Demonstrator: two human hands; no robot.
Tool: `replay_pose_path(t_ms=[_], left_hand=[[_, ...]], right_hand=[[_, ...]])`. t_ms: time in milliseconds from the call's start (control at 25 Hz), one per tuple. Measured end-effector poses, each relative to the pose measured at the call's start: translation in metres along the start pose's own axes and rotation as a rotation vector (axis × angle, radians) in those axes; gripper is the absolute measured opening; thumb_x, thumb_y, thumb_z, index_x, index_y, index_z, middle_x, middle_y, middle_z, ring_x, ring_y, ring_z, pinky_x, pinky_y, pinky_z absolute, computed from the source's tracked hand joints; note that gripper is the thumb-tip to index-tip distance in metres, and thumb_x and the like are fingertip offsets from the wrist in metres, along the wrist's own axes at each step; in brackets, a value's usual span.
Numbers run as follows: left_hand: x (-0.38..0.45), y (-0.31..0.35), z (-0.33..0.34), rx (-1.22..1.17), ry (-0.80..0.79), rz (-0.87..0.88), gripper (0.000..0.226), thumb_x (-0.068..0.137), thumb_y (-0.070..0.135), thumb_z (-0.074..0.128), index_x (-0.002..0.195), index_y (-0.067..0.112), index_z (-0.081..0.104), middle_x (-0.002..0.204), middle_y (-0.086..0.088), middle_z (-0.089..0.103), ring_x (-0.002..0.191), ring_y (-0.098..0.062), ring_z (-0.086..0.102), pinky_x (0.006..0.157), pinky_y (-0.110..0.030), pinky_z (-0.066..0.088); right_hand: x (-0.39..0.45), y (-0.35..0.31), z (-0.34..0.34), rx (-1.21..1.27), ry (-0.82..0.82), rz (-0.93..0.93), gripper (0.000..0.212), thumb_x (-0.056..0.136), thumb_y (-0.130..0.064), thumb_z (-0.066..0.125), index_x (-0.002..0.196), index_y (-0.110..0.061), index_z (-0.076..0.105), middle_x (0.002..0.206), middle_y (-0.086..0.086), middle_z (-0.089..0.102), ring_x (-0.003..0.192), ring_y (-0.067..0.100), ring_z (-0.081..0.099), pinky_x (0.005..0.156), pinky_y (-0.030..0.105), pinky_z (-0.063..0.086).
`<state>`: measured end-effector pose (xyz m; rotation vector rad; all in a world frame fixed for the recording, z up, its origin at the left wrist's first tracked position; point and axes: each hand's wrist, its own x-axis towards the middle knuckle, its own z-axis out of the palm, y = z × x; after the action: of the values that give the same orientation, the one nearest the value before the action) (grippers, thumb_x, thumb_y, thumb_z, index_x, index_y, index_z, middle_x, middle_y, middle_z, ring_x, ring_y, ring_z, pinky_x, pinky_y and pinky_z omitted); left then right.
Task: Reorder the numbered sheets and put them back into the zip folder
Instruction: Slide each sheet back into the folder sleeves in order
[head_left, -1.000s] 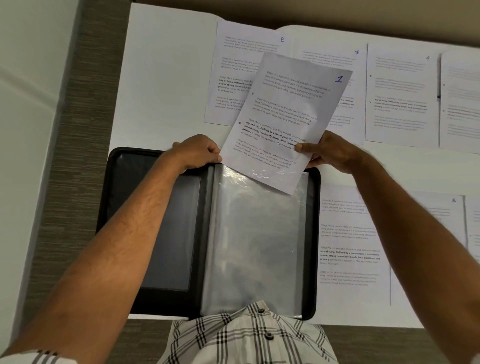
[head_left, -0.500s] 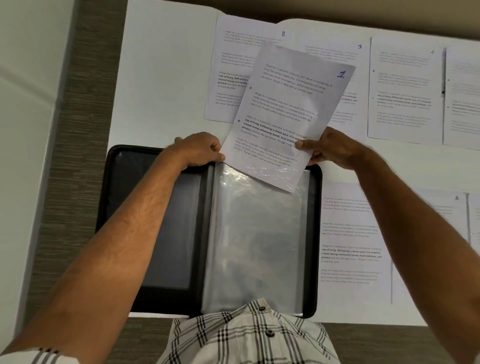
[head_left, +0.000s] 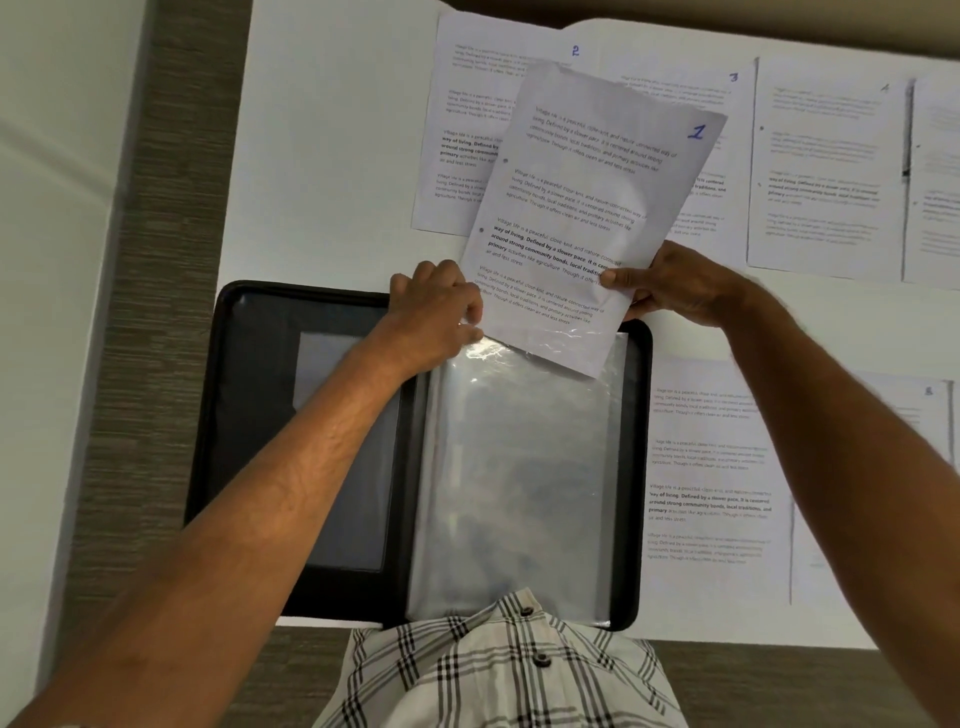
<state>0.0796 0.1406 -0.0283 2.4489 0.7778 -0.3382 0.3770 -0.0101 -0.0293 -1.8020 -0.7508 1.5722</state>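
At the table's near edge the open folder (head_left: 322, 457) lies flat, its clear sleeve (head_left: 519, 467) uppermost on the right half; sheet 1 (head_left: 587, 208) now stands a little squarer to the sleeve's far edge than a second ago, its near corner having crept slightly further over the plastic; I judge the feeding-in has only just begun, with the rest of the sheet still out over the table; the left hand (head_left: 431, 312) has curled tighter at the sleeve's far left corner, pinching what looks like the plastic lip to hold the mouth apart, touching the sheet's left edge; the right hand (head_left: 675, 286) pinches the sheet's right edge, thumb on top, just beyond the folder's far right corner; sheets 2 (head_left: 467, 130), 3 (head_left: 727, 156) and 4 (head_left: 821, 156) wait in a row along the far edge, partly under sheet 1; more lie right of the folder.
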Motion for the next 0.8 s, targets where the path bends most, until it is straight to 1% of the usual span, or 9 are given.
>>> replay_pose_path(t_ms=[120,240,360,440,520,560,600,720,800], left_hand=[[0.000,0.003,-0.005,-0.025,0.001,0.012,0.008,0.095,0.036,0.066,0.096,0.030,0.062,0.111,0.009,0.053,0.112,-0.016,0.042,0.091,-0.037,0.023],[-0.003,0.003,-0.006,-0.042,0.016,0.021,0.009,0.097,0.034,0.063,0.090,0.030,0.059,0.096,0.013,0.056,0.105,-0.015,0.044,0.087,-0.039,0.023],[-0.004,0.000,-0.005,-0.021,0.028,0.003,0.006,0.097,0.037,0.062,0.093,0.033,0.060,0.096,0.014,0.058,0.105,-0.015,0.044,0.090,-0.042,0.026],[-0.003,-0.001,-0.005,0.009,0.027,-0.009,0.008,0.096,0.043,0.063,0.096,0.035,0.062,0.099,0.014,0.056,0.105,-0.013,0.043,0.092,-0.043,0.026],[-0.001,-0.002,-0.007,0.055,0.012,-0.021,0.013,0.094,0.048,0.063,0.097,0.035,0.064,0.101,0.013,0.054,0.107,-0.014,0.043,0.093,-0.043,0.026],[0.000,-0.002,-0.008,0.084,0.003,-0.028,0.015,0.094,0.049,0.063,0.097,0.035,0.064,0.103,0.011,0.054,0.107,-0.015,0.043,0.092,-0.042,0.026],[0.001,-0.003,-0.009,0.108,-0.008,-0.035,0.016,0.094,0.050,0.063,0.096,0.034,0.064,0.104,0.010,0.053,0.108,-0.015,0.043,0.091,-0.042,0.025],[0.003,-0.005,-0.014,0.134,-0.058,-0.071,0.015,0.093,0.049,0.063,0.096,0.034,0.064,0.107,0.007,0.050,0.109,-0.017,0.041,0.090,-0.042,0.026],[0.003,-0.008,-0.019,0.124,-0.098,-0.104,0.006,0.092,0.038,0.063,0.097,0.035,0.063,0.110,0.006,0.047,0.112,-0.019,0.040,0.091,-0.041,0.027]], right_hand=[[0.002,-0.001,-0.005,-0.018,-0.007,0.001,0.062,0.085,-0.028,0.076,0.143,-0.018,0.057,0.131,0.003,0.072,0.114,0.026,0.074,0.092,0.049,0.063],[0.007,-0.003,-0.011,-0.052,-0.024,-0.003,0.058,0.090,-0.029,0.075,0.144,-0.017,0.058,0.131,0.004,0.073,0.116,0.028,0.073,0.096,0.052,0.061],[0.011,-0.007,-0.014,-0.065,-0.043,0.002,0.059,0.088,-0.030,0.076,0.143,-0.018,0.059,0.130,0.004,0.074,0.116,0.029,0.073,0.093,0.048,0.063],[0.013,-0.009,-0.016,-0.072,-0.047,0.015,0.065,0.081,-0.037,0.081,0.141,-0.019,0.061,0.129,0.003,0.074,0.116,0.029,0.073,0.091,0.045,0.063],[0.015,-0.011,-0.017,-0.091,-0.060,0.026,0.082,0.069,-0.051,0.090,0.140,-0.020,0.062,0.129,0.004,0.074,0.115,0.028,0.073,0.091,0.044,0.063],[0.016,-0.010,-0.016,-0.101,-0.062,0.034,0.088,0.066,-0.054,0.092,0.141,-0.020,0.062,0.129,0.004,0.074,0.115,0.028,0.073,0.093,0.046,0.063],[0.018,-0.008,-0.015,-0.102,-0.065,0.037,0.086,0.068,-0.052,0.091,0.141,-0.019,0.061,0.129,0.005,0.074,0.115,0.028,0.073,0.096,0.050,0.061],[0.020,-0.004,-0.013,-0.088,-0.074,0.039,0.065,0.083,-0.035,0.080,0.142,-0.016,0.061,0.128,0.007,0.074,0.115,0.029,0.073,0.104,0.057,0.055],[0.020,-0.003,-0.013,-0.081,-0.075,0.046,0.062,0.085,-0.032,0.078,0.142,-0.016,0.061,0.128,0.007,0.074,0.115,0.029,0.073,0.104,0.058,0.055]])
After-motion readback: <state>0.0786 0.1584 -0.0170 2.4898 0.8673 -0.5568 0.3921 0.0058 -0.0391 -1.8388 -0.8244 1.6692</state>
